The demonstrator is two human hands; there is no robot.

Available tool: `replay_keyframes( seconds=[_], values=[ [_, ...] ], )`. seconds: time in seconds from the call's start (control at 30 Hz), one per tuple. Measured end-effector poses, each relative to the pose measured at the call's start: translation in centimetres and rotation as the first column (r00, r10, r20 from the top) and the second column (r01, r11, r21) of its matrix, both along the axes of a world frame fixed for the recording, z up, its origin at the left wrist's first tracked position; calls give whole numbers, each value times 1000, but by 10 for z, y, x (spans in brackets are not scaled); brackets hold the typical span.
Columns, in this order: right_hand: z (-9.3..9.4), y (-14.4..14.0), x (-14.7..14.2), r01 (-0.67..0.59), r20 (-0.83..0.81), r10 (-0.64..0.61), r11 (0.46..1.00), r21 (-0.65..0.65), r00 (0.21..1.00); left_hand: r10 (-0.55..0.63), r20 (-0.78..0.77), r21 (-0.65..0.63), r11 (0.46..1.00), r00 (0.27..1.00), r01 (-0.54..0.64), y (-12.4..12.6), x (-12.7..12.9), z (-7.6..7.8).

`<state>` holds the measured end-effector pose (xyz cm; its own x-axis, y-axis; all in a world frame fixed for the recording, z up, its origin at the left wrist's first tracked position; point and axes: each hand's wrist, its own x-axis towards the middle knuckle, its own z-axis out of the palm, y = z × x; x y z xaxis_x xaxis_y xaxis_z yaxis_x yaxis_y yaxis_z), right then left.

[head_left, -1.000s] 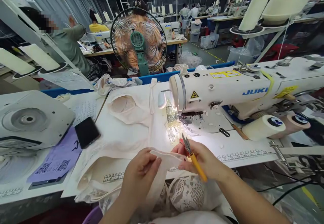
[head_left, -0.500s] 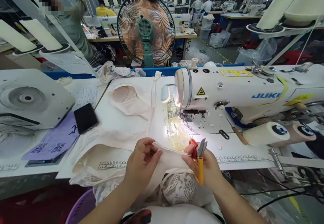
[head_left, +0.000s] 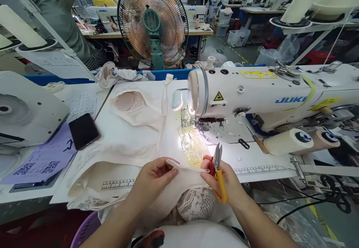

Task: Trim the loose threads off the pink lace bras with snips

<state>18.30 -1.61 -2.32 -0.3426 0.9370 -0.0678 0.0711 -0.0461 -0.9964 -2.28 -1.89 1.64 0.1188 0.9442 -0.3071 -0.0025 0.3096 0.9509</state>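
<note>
Between both hands stretches the folded edge of a cream bra (head_left: 182, 182), pulled fairly straight. My left hand (head_left: 153, 180) is closed, pinching one end of that edge between thumb and fingers. At the other end my right hand (head_left: 228, 182) pinches the edge with thumb and forefinger. A pair of scissors (head_left: 221, 184) with one red and one yellow handle is also held in my right hand, its blades pointing up and away from the cloth. Below the edge hangs a lace cup (head_left: 196, 204). More cream bra fabric (head_left: 112, 154) spreads over the table on the left.
A JUKI sewing machine (head_left: 252, 91) stands right of centre, its lamp lit. Thread cones (head_left: 286, 142), a razor blade (head_left: 244, 143) and a wooden-handled tool (head_left: 260, 144) lie near it. At left are a phone (head_left: 84, 131) and purple paper (head_left: 42, 162). A fan (head_left: 153, 23) stands behind.
The head view has shifted, so the table sits slightly higher and further left. Both hands keep hold of the bra edge. In my right hand the scissors have tilted a little.
</note>
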Motion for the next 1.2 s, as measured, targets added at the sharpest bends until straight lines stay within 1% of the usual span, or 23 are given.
replay_keyframes(
  seconds=[0.07, 0.17, 0.23, 0.3, 0.37, 0.4, 0.47, 0.53, 0.6, 0.67, 0.7, 0.8, 0.87, 0.93, 1.0, 1.03, 1.07, 1.1, 1.13, 1.17, 1.2],
  values=[
    [3, 0, 0, -18, -57, 17, 1000, -3, 998, -39, 19, 7, 999, 999, 39, 2, -2, 2],
    [5, -4, 2, 3, -90, 2, 999, 53, 996, -127, -19, 31, 991, 992, 128, 7, -3, 9],
    [4, -8, 6, 63, -92, -54, 993, 97, 994, -203, -29, 33, 978, 979, 204, 11, -1, 17],
    [4, -12, 10, 135, -103, -122, 983, 125, 987, -278, 10, 38, 960, 961, 277, 16, 2, 26],
    [4, -15, 14, 200, -123, -182, 967, 155, 976, -316, 63, 68, 948, 947, 311, 19, 7, 31],
    [6, -15, 14, 223, -117, -206, 961, 162, 972, -311, 79, 89, 949, 947, 304, 19, 9, 31],
    [10, -14, 13, 258, -79, -248, 953, 157, 966, -270, 109, 109, 960, 957, 258, 18, 14, 29],
    [15, -11, 10, 271, -57, -266, 956, 112, 962, -179, 129, 85, 982, 975, 169, 15, 19, 24],
    [19, -7, 4, 268, -94, -263, 962, 49, 960, -38, 135, 38, 999, 990, 33, 11, 22, 19],
    [19, -3, -1, 261, -163, -258, 965, -3, 952, 112, 125, -12, 994, 986, -111, 7, 24, 15],
    [17, -1, -3, 253, -205, -251, 967, -15, 946, 162, 124, -41, 987, 979, -158, 5, 25, 14],
    [12, 1, -8, 247, -295, -233, 969, 12, 927, 217, 129, -115, 972, 968, -203, 6, 26, 8],
    [9, 1, -10, 275, -293, -253, 961, 34, 922, 238, 131, -114, 968, 962, -224, 8, 26, 3],
    [7, 0, -10, 311, -268, -291, 950, 32, 918, 260, 123, -70, 965, 958, -253, 10, 26, -3],
    [7, 0, -10, 325, -262, -312, 946, 7, 913, 246, 78, -12, 969, 966, -246, 10, 24, -7],
    [7, 1, -10, 325, -261, -316, 946, -12, 912, 226, 17, 28, 974, 974, -227, 8, 23, -7],
    [7, 1, -9, 324, -256, -320, 946, -30, 912, 215, -80, 103, 973, 973, -206, 6, 20, -6],
    [7, 2, -9, 323, -244, -323, 945, -42, 914, 211, -214, 217, 962, 954, -165, 2, 18, -3],
    [7, 3, -9, 323, -227, -326, 945, -48, 918, 258, -331, 384, 916, 907, -120, -1, 16, 0],
    [7, 3, -9, 323, -205, -326, 945, -48, 923, 325, -417, 564, 825, 849, -39, -5, 14, 4],
    [6, 3, -9, 321, -182, -324, 946, -43, 929, 375, -470, 695, 716, 799, 73, -8, 14, 8]
  ],
)
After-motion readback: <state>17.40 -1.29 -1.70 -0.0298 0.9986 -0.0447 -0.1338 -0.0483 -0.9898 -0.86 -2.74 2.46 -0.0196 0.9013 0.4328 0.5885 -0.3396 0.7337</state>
